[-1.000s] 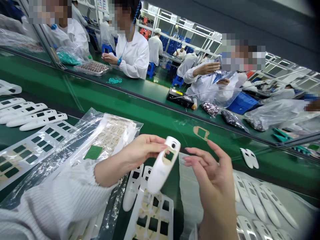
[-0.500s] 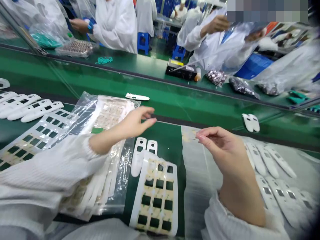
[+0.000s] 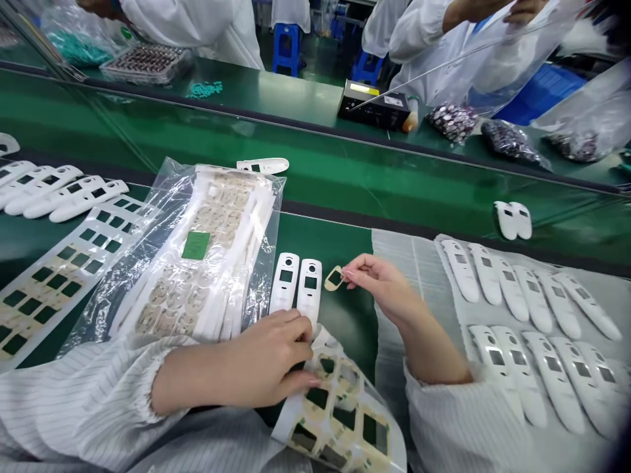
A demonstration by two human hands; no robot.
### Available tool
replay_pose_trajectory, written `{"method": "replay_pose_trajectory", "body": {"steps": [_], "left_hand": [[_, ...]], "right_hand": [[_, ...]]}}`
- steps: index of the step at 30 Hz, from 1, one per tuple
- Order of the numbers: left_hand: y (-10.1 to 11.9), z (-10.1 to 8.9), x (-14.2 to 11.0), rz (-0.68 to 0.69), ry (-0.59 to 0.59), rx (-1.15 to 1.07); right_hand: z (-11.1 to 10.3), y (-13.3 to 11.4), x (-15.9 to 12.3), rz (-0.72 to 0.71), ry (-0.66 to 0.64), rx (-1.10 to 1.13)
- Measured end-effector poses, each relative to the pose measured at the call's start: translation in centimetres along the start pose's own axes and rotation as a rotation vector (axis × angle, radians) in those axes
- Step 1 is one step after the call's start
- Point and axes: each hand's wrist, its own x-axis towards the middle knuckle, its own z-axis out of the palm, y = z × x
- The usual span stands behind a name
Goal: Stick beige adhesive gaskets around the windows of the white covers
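Observation:
Pinched between the thumb and fingertips of my right hand (image 3: 377,282) is a small beige frame-shaped sticker (image 3: 328,285), held just right of two white handset covers (image 3: 309,289). The covers lie side by side on the green worktop, their lower ends partly behind my left hand (image 3: 261,361). That hand is closed at the upper left edge of a sheet of stickers (image 3: 352,394), with the thumb over it; the other fingertips are partly hidden. The sheet is bent and tilted, with square openings and beige frames.
On the left, a clear bag (image 3: 266,263) holds more sticker sheets, beside a loose sheet (image 3: 73,269). White covers (image 3: 532,295) lie in rows on a pale foam sheet (image 3: 399,263) at right. Behind a green ledge (image 3: 315,184) are a black box (image 3: 372,108) and co-workers in white.
My left hand has come down and toward me onto the sticker sheet, which is now bent and turned. My right hand has moved left with the sticker, close to the two covers. The view has tilted down.

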Motion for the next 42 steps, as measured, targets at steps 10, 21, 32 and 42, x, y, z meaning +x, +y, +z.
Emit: {"method": "replay_pose_trajectory", "body": {"steps": [10, 21, 32, 42], "left_hand": [[-2.3, 2.4, 0.2, 0.059, 0.011, 0.381], [-4.4, -0.3, 3.6, 0.202, 0.054, 0.412], [-4.3, -0.3, 3.3, 0.189, -0.025, 0.653], [-4.8, -0.1, 3.1, 0.214, -0.069, 0.609]], "right_hand": [[0.9, 0.3, 3.9, 0.025, 0.0, -0.056], [-1.6, -0.6, 7.3, 0.088, -0.155, -0.208], [-0.9, -1.4, 7.3, -0.012, -0.244, -0.47], [-0.8, -0.9, 6.4, -0.149, -0.143, -0.64]]}}
